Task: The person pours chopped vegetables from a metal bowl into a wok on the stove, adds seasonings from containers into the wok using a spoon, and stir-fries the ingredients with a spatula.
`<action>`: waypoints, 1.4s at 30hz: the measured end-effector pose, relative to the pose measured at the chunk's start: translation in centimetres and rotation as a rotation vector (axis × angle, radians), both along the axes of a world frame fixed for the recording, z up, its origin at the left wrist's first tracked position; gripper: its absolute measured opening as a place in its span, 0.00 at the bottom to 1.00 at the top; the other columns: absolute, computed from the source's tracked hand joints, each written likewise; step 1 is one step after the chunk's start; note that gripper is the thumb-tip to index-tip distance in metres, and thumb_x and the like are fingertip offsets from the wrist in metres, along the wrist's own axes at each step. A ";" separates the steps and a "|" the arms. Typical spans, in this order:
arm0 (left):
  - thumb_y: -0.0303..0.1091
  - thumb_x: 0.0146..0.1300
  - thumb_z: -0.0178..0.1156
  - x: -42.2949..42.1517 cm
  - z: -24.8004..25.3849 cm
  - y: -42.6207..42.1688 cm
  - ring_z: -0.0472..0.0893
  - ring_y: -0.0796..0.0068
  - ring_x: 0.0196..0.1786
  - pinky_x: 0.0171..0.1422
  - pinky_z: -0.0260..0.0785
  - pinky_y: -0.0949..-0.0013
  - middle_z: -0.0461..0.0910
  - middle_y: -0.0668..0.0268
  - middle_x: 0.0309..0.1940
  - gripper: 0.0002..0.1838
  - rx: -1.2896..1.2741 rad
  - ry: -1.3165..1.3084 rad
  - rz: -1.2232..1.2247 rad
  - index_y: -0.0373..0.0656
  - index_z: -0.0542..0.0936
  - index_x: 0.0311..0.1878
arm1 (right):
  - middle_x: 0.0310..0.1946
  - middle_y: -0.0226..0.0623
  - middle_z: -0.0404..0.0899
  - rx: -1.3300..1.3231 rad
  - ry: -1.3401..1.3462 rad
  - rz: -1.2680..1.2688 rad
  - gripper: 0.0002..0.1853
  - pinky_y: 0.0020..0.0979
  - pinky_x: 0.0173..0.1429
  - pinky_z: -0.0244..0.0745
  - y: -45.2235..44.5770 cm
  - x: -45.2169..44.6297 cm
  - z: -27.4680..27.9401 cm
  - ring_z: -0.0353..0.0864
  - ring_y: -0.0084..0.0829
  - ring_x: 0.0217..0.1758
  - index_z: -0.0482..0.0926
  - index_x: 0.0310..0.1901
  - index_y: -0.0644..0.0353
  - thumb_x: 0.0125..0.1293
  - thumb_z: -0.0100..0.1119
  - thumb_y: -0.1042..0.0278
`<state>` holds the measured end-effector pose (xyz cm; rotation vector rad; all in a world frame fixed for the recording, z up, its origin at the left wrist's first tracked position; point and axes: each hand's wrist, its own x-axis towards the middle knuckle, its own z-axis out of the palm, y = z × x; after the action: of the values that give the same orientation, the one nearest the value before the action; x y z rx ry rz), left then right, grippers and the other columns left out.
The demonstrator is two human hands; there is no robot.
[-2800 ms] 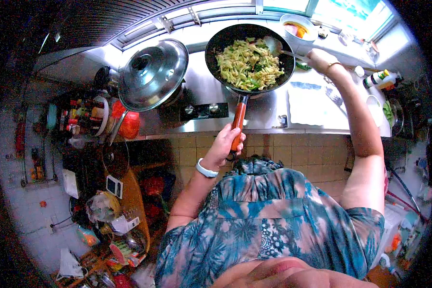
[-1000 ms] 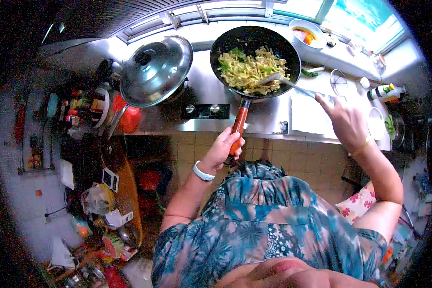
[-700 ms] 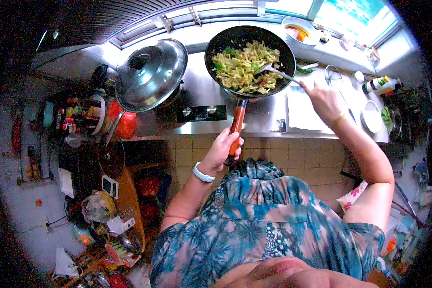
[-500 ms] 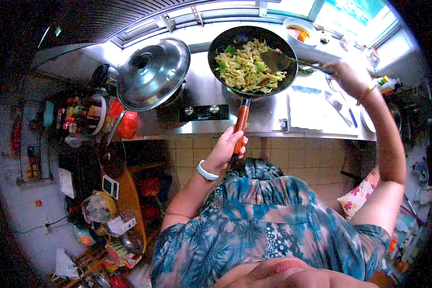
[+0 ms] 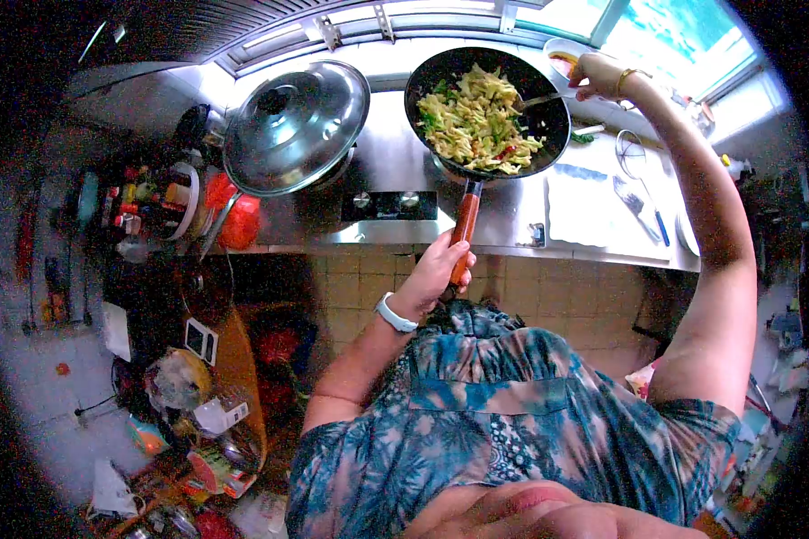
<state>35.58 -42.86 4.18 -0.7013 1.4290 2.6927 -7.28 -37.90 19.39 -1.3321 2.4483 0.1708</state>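
My left hand (image 5: 440,268) is wrapped round the reddish-brown handle of a black frying pan (image 5: 413,117) on the stove. Chopped green-and-yellow vegetables (image 5: 481,121), with a few red bits, fill much of the pan. At the pan's upper right, my right hand (image 5: 602,76) is closed on the handle of a spatula (image 5: 539,101). The spatula's blade is partly hidden among the vegetables. A white bowl (image 5: 555,45) with orange-red contents sits just behind that hand, partly covered by it.
On the left burner stands a lidded pan, its glass-and-steel lid (image 5: 298,126) on top. To the right lie a white cloth (image 5: 584,202), a fork (image 5: 634,202) and a wire strainer (image 5: 631,154). A red bag (image 5: 234,216) and several seasoning containers (image 5: 139,198) are at the left.
My right hand has moved up and left toward the pan, bringing the spatula along. The vegetables are heaped differently. My left hand keeps its hold on the pan handle.
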 end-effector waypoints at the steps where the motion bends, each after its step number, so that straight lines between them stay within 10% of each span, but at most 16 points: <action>1: 0.38 0.73 0.46 0.1 0.1 0.0 0.74 0.81 0.24 0.24 0.69 0.74 0.72 0.69 0.31 0.17 0.012 -0.001 0.001 0.44 0.63 0.60 | 0.37 0.41 0.85 0.006 0.033 0.072 0.16 0.38 0.48 0.76 -0.7 0.6 0.2 0.83 0.38 0.41 0.85 0.41 0.58 0.49 0.73 0.67; 8: 0.39 0.72 0.47 0.1 -0.4 0.2 0.72 0.82 0.24 0.23 0.68 0.74 0.73 0.69 0.31 0.14 0.011 0.007 0.022 0.45 0.64 0.55 | 0.31 0.40 0.84 0.062 0.338 0.272 0.10 0.39 0.45 0.77 -2.3 11.1 8.7 0.83 0.41 0.37 0.86 0.36 0.55 0.50 0.68 0.65; 16: 0.37 0.73 0.46 0.3 0.3 0.3 0.72 0.82 0.23 0.23 0.68 0.75 0.73 0.69 0.31 0.15 0.025 -0.008 0.034 0.44 0.63 0.58 | 0.34 0.45 0.84 0.042 0.456 0.347 0.07 0.40 0.43 0.80 -3.6 17.8 6.3 0.85 0.44 0.39 0.84 0.34 0.60 0.55 0.61 0.68; 28: 0.38 0.73 0.47 0.4 0.5 0.4 0.71 0.83 0.23 0.24 0.66 0.76 0.72 0.69 0.31 0.15 0.011 -0.035 0.068 0.44 0.65 0.58 | 0.28 0.39 0.83 -0.200 0.785 0.402 0.09 0.36 0.31 0.81 4.1 9.6 5.4 0.86 0.36 0.34 0.81 0.41 0.53 0.63 0.53 0.64; 35: 0.37 0.72 0.46 0.4 0.7 0.6 0.71 0.82 0.23 0.23 0.66 0.77 0.74 0.68 0.31 0.17 0.022 -0.029 0.090 0.44 0.64 0.61 | 0.29 0.48 0.78 -0.186 0.384 0.286 0.21 0.44 0.36 0.79 7.0 9.8 -5.0 0.83 0.47 0.34 0.71 0.58 0.49 0.63 0.47 0.74; 42: 0.35 0.72 0.46 0.4 1.1 0.9 0.71 0.83 0.22 0.23 0.65 0.78 0.74 0.68 0.32 0.19 0.043 -0.052 0.136 0.44 0.63 0.64 | 0.35 0.50 0.78 -0.248 0.261 0.171 0.24 0.45 0.40 0.77 9.2 9.3 -3.3 0.83 0.47 0.36 0.72 0.61 0.41 0.64 0.45 0.74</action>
<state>36.03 -41.92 5.26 -0.8897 1.3550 2.7727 2.00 -28.66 16.07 -1.7247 2.6348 0.0896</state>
